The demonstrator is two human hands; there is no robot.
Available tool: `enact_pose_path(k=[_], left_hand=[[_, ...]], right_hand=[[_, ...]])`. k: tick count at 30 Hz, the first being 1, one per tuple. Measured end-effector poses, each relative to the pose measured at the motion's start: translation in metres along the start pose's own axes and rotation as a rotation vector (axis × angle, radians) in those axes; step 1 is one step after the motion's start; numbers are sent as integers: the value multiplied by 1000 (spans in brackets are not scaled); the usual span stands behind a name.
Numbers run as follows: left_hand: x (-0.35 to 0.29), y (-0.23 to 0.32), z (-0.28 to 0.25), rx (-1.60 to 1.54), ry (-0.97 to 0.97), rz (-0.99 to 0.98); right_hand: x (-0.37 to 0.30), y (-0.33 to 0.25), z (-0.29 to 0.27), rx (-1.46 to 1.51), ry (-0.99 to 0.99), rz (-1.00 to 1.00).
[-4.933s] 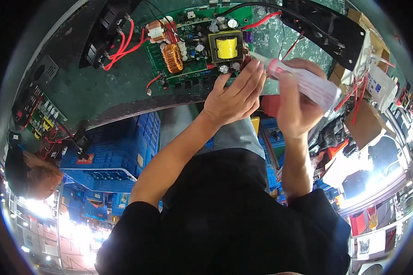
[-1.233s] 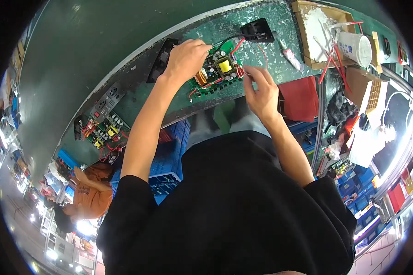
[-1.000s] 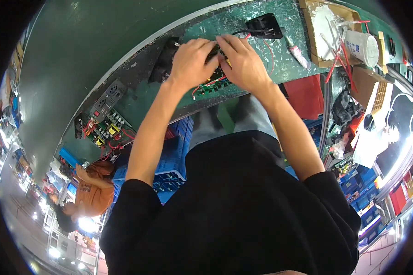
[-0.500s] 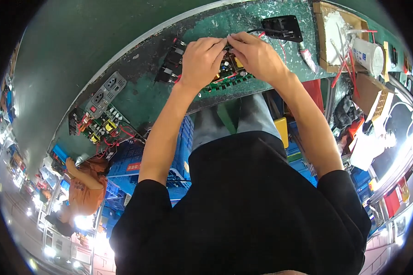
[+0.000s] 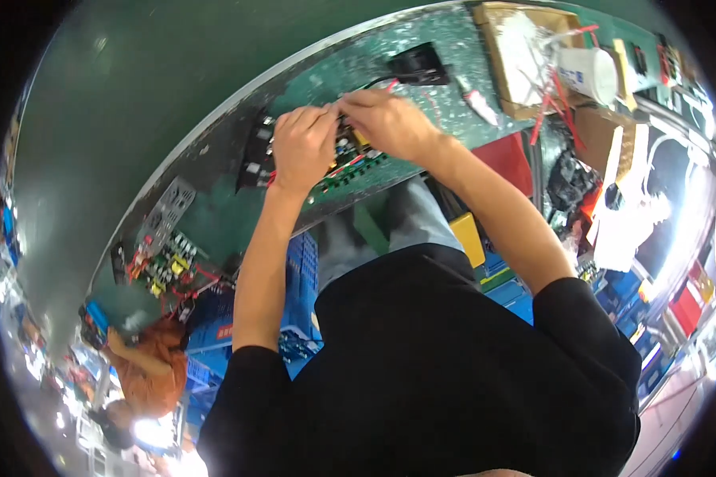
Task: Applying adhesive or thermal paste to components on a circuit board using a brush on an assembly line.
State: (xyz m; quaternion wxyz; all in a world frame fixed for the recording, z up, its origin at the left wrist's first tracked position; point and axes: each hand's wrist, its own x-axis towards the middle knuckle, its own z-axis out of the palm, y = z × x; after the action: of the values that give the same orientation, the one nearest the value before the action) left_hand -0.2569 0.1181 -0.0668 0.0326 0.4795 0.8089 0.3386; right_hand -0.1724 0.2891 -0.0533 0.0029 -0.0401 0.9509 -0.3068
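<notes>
My left hand (image 5: pixel 304 147) and my right hand (image 5: pixel 390 123) meet at their fingertips above a green circuit board (image 5: pixel 338 180) near the bench's front edge. Both have their fingers pinched together, and what lies between them is too small and hidden to make out. Yellow and other small parts show on the board beneath the hands. Beyond my right hand lies a black panel (image 5: pixel 423 63) with a black cable running toward my fingertips. Black housings (image 5: pixel 254 151) sit to the left of my left hand.
Farther left along the green bench are a grey socket housing (image 5: pixel 167 208) and another populated circuit board (image 5: pixel 169 266). A wooden tray (image 5: pixel 493 60) and a white tub (image 5: pixel 593 73) with red wires stand at right. Blue crates (image 5: pixel 215 314) are below; a co-worker in orange (image 5: pixel 147 378) is at lower left.
The whole view has shifted, so the bench and its things appear farther left. My hands stay pinched together over the board; the right one is slightly blurred.
</notes>
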Motion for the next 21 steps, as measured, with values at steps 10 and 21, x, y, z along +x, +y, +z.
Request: enact_pose_path(k=[10,21], left_hand=[[10,16,4,74,-27,22],[77,99,0,-185,229,-205]], right_hand=[[-22,-2,-10,116,143,-16],[-215,133,-104,1397,1889,1347]])
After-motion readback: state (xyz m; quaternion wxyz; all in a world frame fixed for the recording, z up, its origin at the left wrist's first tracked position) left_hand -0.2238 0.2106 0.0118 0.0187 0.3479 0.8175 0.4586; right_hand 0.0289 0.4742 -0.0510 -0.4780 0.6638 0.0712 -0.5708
